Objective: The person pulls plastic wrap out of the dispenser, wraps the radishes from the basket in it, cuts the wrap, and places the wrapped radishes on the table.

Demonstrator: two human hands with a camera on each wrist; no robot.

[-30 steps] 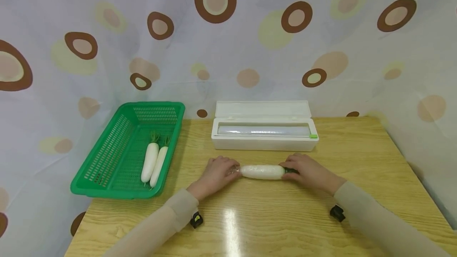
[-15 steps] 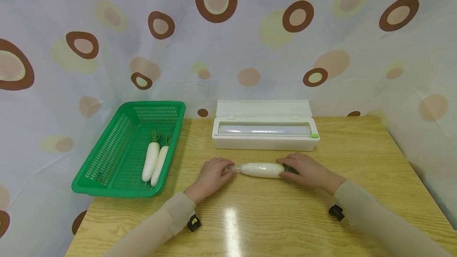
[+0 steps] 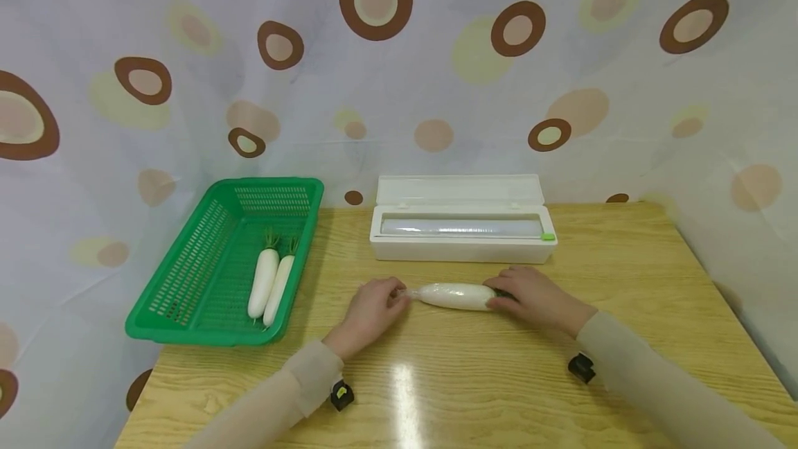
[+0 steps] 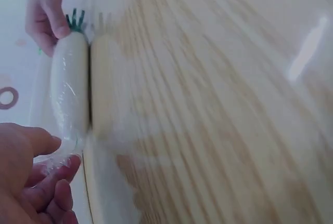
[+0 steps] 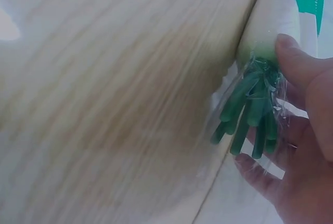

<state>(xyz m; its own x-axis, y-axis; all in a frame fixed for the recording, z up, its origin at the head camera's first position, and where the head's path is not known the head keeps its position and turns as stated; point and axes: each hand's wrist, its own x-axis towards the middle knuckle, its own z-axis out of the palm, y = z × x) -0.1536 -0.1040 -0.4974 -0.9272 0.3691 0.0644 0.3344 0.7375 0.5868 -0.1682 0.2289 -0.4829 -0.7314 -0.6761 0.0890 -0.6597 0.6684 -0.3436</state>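
Observation:
A white radish [image 3: 457, 296] in clear plastic wrap lies crosswise on the wooden table in the head view. My left hand [image 3: 369, 316] pinches the gathered wrap at its left tip; in the left wrist view the crinkled plastic wrap [image 4: 58, 162] runs between thumb and fingers. At the other end my right hand [image 3: 533, 298] holds the radish, thumb on its shoulder just above the leaf stalks. Those cut green stalks [image 5: 255, 107] show under loose film in the right wrist view; in the head view the right fingers cover most of them.
Behind the radish stands a white wrap dispenser box [image 3: 463, 251], lid raised, with a film roll [image 3: 461, 227] inside and a green slider at its right. To the left is a green basket [image 3: 140, 328] holding two bare radishes [image 3: 264, 283]. A patterned curtain [image 3: 399, 89] hangs behind.
My left hand has shifted slightly left along the wrap end, which looks more narrowly gathered. The radish has turned a little, its stalks showing more half a second ago than now.

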